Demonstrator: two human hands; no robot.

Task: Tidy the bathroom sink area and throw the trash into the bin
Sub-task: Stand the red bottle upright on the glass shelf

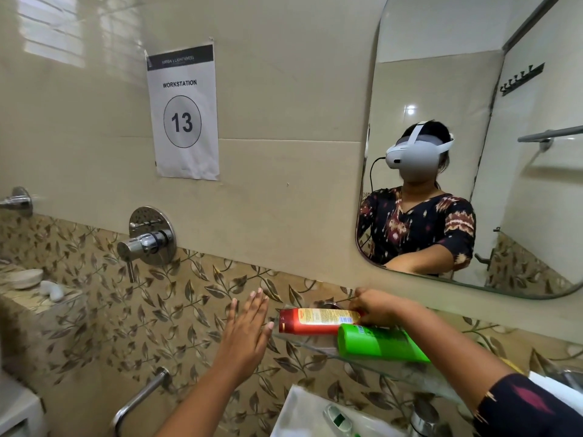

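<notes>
A red bottle (310,321) with a yellow label lies on its side on the glass shelf (318,345) under the mirror. My right hand (377,307) grips its right end. A green bottle (380,343) lies on the shelf just in front of the red one, under my right forearm. My left hand (247,329) hovers flat with fingers spread, just left of the red bottle's cap end and not touching it. Below, the white sink (296,411) holds a white and green tube (339,419).
A chrome mixer tap (148,241) juts from the tiled wall at left. A chrome towel rail (138,398) sits low at left. A ledge at far left carries a white dish (26,277). The mirror (473,89) hangs above the shelf. A paper sign (183,111) is taped to the wall.
</notes>
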